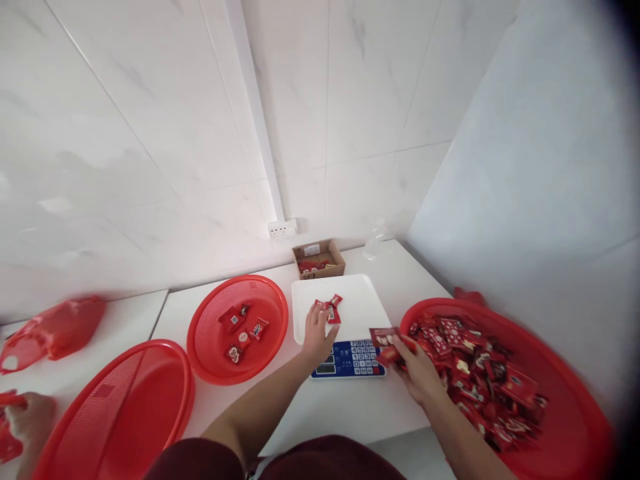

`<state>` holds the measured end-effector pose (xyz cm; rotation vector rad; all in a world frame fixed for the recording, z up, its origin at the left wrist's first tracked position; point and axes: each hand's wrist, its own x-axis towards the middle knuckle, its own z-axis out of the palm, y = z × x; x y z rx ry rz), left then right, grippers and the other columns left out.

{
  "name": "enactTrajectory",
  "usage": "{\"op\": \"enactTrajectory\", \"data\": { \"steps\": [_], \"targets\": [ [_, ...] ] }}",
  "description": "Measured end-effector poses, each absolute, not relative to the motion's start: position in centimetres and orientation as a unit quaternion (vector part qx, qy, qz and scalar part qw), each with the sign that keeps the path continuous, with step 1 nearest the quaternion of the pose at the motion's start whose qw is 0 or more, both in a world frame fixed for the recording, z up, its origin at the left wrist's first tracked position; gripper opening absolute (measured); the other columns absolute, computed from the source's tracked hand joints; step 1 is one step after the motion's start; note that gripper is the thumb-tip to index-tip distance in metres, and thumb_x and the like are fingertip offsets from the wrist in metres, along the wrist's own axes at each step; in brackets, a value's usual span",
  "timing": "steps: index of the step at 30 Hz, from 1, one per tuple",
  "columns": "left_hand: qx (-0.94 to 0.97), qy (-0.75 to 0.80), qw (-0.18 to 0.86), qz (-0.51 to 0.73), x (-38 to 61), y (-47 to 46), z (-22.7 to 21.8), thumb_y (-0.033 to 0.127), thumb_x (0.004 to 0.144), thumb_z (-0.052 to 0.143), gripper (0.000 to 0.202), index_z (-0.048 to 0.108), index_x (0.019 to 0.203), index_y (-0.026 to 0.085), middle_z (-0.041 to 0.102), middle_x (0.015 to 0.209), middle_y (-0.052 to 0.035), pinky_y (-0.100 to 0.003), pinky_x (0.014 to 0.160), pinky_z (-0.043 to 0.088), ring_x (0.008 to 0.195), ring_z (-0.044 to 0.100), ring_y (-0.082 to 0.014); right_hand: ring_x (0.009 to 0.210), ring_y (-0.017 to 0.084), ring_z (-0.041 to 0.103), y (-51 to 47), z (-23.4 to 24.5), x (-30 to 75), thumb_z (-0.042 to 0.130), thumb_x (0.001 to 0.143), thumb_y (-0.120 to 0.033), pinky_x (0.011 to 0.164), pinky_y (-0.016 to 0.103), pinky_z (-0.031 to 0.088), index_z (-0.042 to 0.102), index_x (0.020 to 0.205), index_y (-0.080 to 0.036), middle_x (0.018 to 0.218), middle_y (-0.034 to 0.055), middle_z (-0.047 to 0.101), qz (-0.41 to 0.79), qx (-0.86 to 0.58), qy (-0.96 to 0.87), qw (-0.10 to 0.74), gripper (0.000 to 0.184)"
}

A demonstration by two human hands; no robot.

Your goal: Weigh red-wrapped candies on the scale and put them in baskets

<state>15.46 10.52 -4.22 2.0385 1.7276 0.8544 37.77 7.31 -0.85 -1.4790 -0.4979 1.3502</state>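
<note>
My left hand (319,337) reaches over the white pan of a digital scale (357,297), its thumb and fingers spread. Several small red candy packets (335,313) lie on the pan by its fingertips; whether the fingers touch them I cannot tell. My right hand (417,373) is closed around several red candy packets (387,340), held above the right end of the scale's blue keypad (345,360). To the right of that hand, a big red basket (575,380) holds a heap of similar red packets (480,373).
Left of the scale, a red basket (200,333) has several packets inside. Another red basket (170,353) stands nearer. A cardboard box (333,270) and a clear plastic item (373,247) sit behind the scale. Far left are a red bag (75,327) and another person's hand (35,420).
</note>
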Motion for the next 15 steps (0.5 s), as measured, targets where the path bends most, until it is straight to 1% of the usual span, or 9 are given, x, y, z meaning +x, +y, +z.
{"op": "enactTrajectory", "data": {
  "steps": [2,5,8,10,13,15],
  "targets": [
    [0.709,0.598,0.178,0.328,14.1,7.6,-4.4,0.034,0.089,0.048,0.036,0.051,0.123,0.022,0.042,0.140,-0.0113,-0.051,0.109,0.031,0.139,0.024,-0.0272,0.057,0.011,0.060,9.4,-0.3,35.9,0.080,0.051,-0.042,0.045,0.019,0.047,0.060,0.077,-0.021,0.062,-0.0041,0.064,0.596,-0.591,-0.178,0.513,0.039],
    [0.694,0.609,0.189,0.334,11.3,3.9,-4.7,0.033,0.090,0.048,0.032,0.053,0.119,0.022,0.046,0.136,-0.0111,-0.051,0.107,0.034,0.137,0.030,-0.0268,0.051,0.010,0.057,11.7,0.1,34.4,0.081,0.049,-0.038,0.043,0.018,0.044,0.058,0.072,-0.020,0.054,-0.0058,0.061,0.610,-0.578,-0.178,0.512,0.037],
    [0.662,0.642,0.169,0.349,8.6,1.7,-4.7,0.033,0.090,0.047,0.031,0.054,0.117,0.020,0.052,0.130,-0.0125,-0.051,0.106,0.036,0.131,0.039,-0.0267,0.049,0.010,0.057,12.6,0.2,34.5,0.081,0.049,-0.037,0.041,0.017,0.042,0.057,0.068,-0.019,0.052,-0.0038,0.061,0.613,-0.576,-0.179,0.510,0.035],
    [0.645,0.660,0.154,0.354,7.3,0.8,-4.6,0.033,0.090,0.045,0.031,0.054,0.116,0.019,0.054,0.127,-0.0131,-0.051,0.106,0.036,0.128,0.043,-0.0267,0.049,0.010,0.057,12.3,0.2,35.4,0.081,0.048,-0.036,0.041,0.017,0.042,0.057,0.067,-0.018,0.052,-0.0034,0.061,0.610,-0.577,-0.177,0.513,0.036],
    [0.640,0.675,0.144,0.338,6.7,0.3,-4.3,0.032,0.090,0.044,0.032,0.054,0.117,0.019,0.054,0.127,-0.0131,-0.049,0.107,0.035,0.128,0.043,-0.0259,0.050,0.009,0.057,10.3,-0.1,37.9,0.083,0.044,-0.035,0.043,0.017,0.045,0.058,0.070,-0.019,0.055,-0.0055,0.062,0.593,-0.584,-0.167,0.529,0.039],
    [0.648,0.679,0.149,0.310,7.1,0.3,-3.9,0.032,0.090,0.044,0.033,0.053,0.119,0.019,0.052,0.131,-0.0126,-0.048,0.108,0.034,0.130,0.040,-0.0253,0.049,0.009,0.055,8.4,-0.6,40.1,0.083,0.044,-0.036,0.045,0.018,0.048,0.058,0.069,-0.021,0.056,-0.0071,0.061,0.562,-0.600,-0.159,0.547,0.038]
  ]
}}
